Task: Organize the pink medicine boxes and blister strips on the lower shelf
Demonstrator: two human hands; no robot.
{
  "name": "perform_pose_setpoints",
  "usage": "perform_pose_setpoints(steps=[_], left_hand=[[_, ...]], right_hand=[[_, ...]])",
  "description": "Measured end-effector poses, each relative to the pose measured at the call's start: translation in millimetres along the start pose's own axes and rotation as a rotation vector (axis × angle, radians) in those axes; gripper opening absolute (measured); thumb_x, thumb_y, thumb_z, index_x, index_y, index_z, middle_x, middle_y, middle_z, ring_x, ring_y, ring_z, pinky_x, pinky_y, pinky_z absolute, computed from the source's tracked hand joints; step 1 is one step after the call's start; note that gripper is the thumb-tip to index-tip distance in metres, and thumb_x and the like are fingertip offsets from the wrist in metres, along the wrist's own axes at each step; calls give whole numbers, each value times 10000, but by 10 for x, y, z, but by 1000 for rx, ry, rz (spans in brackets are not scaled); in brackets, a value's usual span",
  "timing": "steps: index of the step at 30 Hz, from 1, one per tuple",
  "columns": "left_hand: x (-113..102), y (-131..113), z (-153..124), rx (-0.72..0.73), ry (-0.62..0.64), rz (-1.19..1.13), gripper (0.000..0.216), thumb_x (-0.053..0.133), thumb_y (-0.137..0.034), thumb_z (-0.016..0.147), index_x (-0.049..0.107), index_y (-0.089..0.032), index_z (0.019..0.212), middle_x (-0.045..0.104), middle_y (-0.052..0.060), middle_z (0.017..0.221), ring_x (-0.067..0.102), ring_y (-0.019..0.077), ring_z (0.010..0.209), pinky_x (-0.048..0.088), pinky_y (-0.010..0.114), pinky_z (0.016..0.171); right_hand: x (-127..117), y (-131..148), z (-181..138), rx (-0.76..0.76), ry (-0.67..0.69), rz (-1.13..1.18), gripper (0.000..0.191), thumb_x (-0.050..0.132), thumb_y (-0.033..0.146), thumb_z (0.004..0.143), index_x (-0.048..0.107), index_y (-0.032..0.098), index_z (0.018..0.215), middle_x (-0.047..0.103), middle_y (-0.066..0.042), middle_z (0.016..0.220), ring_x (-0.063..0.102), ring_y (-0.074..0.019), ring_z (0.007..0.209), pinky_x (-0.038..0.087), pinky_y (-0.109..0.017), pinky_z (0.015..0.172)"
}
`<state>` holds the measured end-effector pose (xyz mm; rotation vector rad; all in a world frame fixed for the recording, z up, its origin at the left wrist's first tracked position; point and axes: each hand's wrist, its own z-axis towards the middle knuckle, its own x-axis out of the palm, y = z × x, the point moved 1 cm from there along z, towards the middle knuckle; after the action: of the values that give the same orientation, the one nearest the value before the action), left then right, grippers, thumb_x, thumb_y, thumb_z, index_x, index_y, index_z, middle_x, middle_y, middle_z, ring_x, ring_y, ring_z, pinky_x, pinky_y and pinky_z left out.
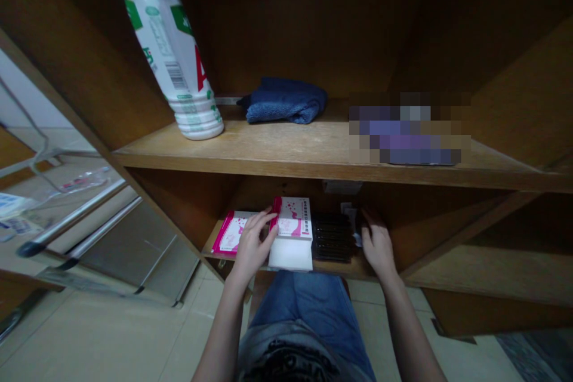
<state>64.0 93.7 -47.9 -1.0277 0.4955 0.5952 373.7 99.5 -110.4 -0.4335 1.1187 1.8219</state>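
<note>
On the lower shelf (340, 267) stands a white and pink box (293, 230), with a second flat pink and white box (233, 231) lying to its left. My left hand (253, 242) rests against the left side of the taller box, fingers stretched across both boxes. My right hand (376, 242) lies further right on the same shelf, fingers curled beside a black ribbed object (332, 237) and some small white items (351, 215). What the right fingers touch is dim and hard to make out.
The upper shelf (277, 152) carries a white bottle with green labels (172, 42), a folded blue cloth (286, 100) and a blurred purple item (409, 131). A metal rack (67, 215) stands at left. My knees in jeans (304, 310) are below the shelf.
</note>
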Motion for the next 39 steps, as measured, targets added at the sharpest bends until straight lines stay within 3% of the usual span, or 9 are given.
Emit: perform_pose_setpoints(steps=[7, 9, 12, 15, 17, 20, 26, 32, 39], left_hand=[[-356, 322, 8, -87, -217, 66, 277, 513, -389, 837, 632, -212, 1014, 646, 78, 1135, 569, 227, 1094, 423, 398, 984], [-432, 487, -8, -150, -212, 104, 301, 506, -400, 834, 624, -199, 1025, 642, 92, 1137, 575, 234, 1085, 424, 405, 981], [-500, 708, -43, -213, -152, 171, 369, 492, -419, 832, 599, -166, 1077, 623, 125, 1170, 563, 253, 1116, 410, 424, 995], [-526, 849, -85, -262, -95, 215, 446, 475, -455, 827, 569, -147, 1136, 607, 147, 1201, 548, 273, 1152, 402, 435, 1003], [-523, 901, -116, -310, -49, 222, 503, 467, -483, 821, 545, -137, 1177, 596, 159, 1223, 546, 284, 1160, 418, 430, 986], [-498, 948, -161, -404, 23, 219, 589, 465, -509, 812, 485, -120, 1253, 572, 174, 1262, 551, 296, 1157, 439, 419, 956], [-449, 988, -202, -576, 152, 199, 629, 423, -494, 846, 352, -153, 1369, 612, 153, 1215, 621, 288, 1049, 476, 393, 873], [-499, 788, -167, -529, 100, 267, 607, 453, -483, 837, 410, -155, 1346, 618, 144, 1213, 595, 297, 1098, 466, 401, 898], [-739, 331, -96, -455, -28, 309, 590, 459, -519, 831, 449, -200, 1327, 620, 135, 1210, 590, 314, 1101, 467, 448, 894]], right_hand=[[-318, 865, -271, 86, -321, 439, 232, 474, 302, 879, 612, 185, 1024, 630, -134, 1099, 572, -257, 1056, 422, -452, 964], [-268, 1198, -430, 43, -208, 645, 200, 487, 277, 880, 612, 220, 1026, 630, -107, 1117, 566, -253, 1083, 436, -456, 954], [-62, 1653, -714, 9, 126, 879, 257, 496, 269, 883, 603, 305, 1113, 616, -50, 1190, 548, -232, 1131, 448, -440, 957], [281, 1962, -997, 0, 514, 1081, 524, 534, 278, 864, 389, 358, 1361, 387, -12, 1457, 372, -235, 1319, 439, -430, 985], [558, 2056, -1138, 39, 630, 1122, 713, 595, 259, 820, 240, 367, 1429, 205, 10, 1539, 223, -243, 1393, 340, -464, 1068], [973, 2091, -1242, 149, 646, 1141, 836, 637, 248, 780, 152, 354, 1452, 84, 24, 1561, 80, -244, 1424, 220, -496, 1119], [1436, 2123, -1181, 379, 614, 1165, 892, 661, 234, 723, 165, 267, 1463, 89, -14, 1554, 78, -251, 1423, 185, -497, 1126], [1383, 2178, -1066, 400, 595, 1277, 883, 684, 234, 679, 240, 318, 1438, 239, 3, 1520, 257, -262, 1382, 240, -521, 1104], [918, 2258, -888, 237, 594, 1381, 835, 664, 235, 734, 226, 330, 1439, 283, 14, 1505, 282, -243, 1373, 225, -493, 1121]])
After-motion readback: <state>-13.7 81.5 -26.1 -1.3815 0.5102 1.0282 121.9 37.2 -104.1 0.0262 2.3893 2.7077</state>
